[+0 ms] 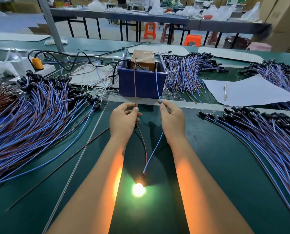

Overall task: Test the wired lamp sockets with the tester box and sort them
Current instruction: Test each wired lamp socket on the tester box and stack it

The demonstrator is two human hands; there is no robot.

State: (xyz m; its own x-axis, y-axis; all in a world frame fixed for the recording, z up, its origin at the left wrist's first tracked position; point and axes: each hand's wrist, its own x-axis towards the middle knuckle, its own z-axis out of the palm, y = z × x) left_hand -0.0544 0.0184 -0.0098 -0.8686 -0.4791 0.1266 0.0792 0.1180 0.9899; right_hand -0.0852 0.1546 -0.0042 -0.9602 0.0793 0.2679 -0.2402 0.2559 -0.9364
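The left hand (123, 119) pinches the brown wire (135, 85) between thumb and fingers, and the right hand (172, 121) pinches the blue wire (157, 85) the same way. Both wires rise from the grips to the tester box (141, 80), a blue bin near the table's (208, 166) far edge. Below the hands the same wires run back toward the near edge, meeting at a black lamp socket (143, 177) whose bulb (138, 190) glows between the forearms. Heaps of wired sockets lie by the left edge (31, 112) and the right edge (267, 129).
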